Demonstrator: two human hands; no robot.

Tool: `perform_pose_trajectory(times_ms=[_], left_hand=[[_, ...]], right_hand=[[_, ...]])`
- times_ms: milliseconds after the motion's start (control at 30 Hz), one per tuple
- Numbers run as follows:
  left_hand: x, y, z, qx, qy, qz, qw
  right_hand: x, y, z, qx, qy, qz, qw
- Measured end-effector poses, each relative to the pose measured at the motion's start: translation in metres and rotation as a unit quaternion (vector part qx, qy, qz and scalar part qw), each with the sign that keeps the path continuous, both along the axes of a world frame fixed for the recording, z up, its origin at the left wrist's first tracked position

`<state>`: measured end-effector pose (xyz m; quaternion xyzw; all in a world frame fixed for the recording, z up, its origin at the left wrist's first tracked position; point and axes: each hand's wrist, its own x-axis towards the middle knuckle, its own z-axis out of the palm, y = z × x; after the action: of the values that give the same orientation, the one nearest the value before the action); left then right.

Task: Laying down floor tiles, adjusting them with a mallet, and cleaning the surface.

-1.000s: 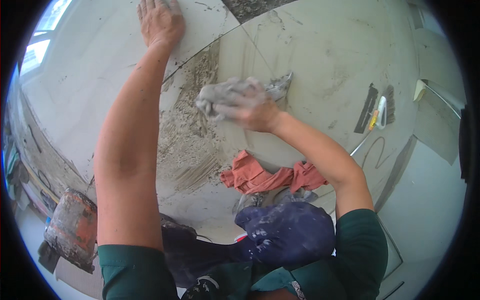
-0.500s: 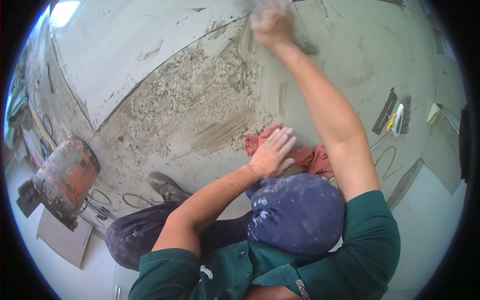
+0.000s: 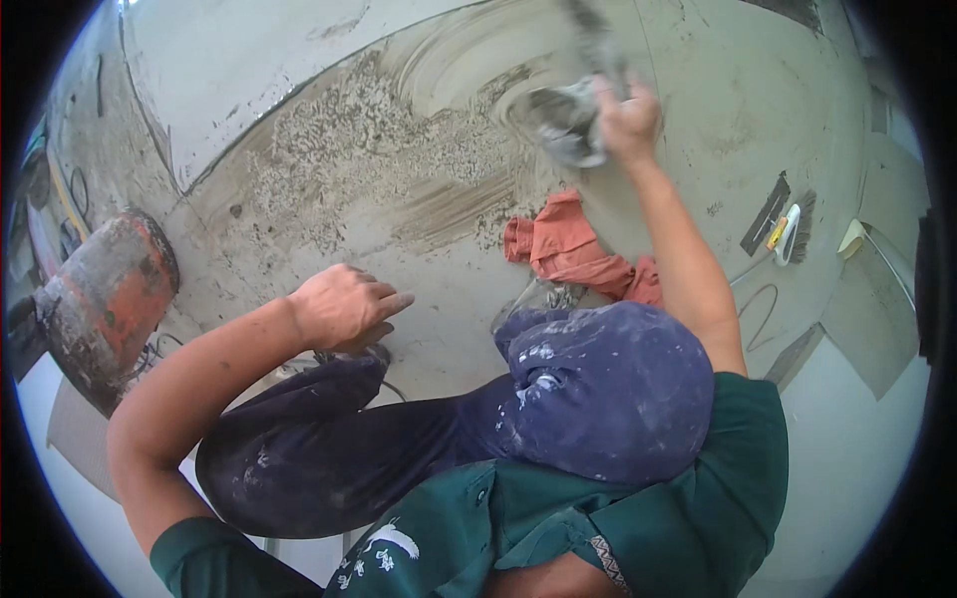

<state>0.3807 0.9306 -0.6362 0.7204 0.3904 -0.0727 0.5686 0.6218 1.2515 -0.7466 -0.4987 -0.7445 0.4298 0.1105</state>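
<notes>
My right hand (image 3: pixel 630 122) is closed on a grey-and-white crumpled wad (image 3: pixel 570 122), like a dirty wet rag, over the far middle of the smeared floor. Motion blurs it. A dark narrow strip (image 3: pixel 590 30) stretches beyond that hand; I cannot tell what it is. Curved streaks (image 3: pixel 469 50) mark the wet surface beside the wad. My left hand (image 3: pixel 344 307) is raised near my left knee, loosely bent and open, holding nothing. Between the two hands a red cloth (image 3: pixel 573 244) lies on the floor in front of my right knee.
Rough grey residue (image 3: pixel 349 140) covers the floor ahead. A dirty orange-and-grey bucket (image 3: pixel 115 299) leans at the left. Off to the right lie a white-handled brush (image 3: pixel 793 237) and a dark flat strip (image 3: pixel 766 214). A pale sheet (image 3: pixel 229 60) spans the far left.
My right hand has come nearer and to the right with the wad. My left hand has lifted off the red cloth's edge and swung left. New curved streaks show on the floor.
</notes>
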Motion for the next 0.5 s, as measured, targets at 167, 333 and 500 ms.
perform_pose_trajectory(times_ms=[167,333,500], left_hand=[[0.118,0.005,-0.071,0.021,0.012,0.244,0.969],[0.28,0.064,-0.075,-0.077,-0.016,0.515,0.853],[0.208,0.07,-0.088,0.109,-0.168,0.295,0.934]], right_hand=[[-0.008,-0.046,-0.063,0.281,-0.097,0.085,0.951],[-0.022,-0.035,-0.042,0.242,-0.024,0.178,0.953],[0.033,-0.051,-0.045,0.24,-0.077,0.2,0.947]])
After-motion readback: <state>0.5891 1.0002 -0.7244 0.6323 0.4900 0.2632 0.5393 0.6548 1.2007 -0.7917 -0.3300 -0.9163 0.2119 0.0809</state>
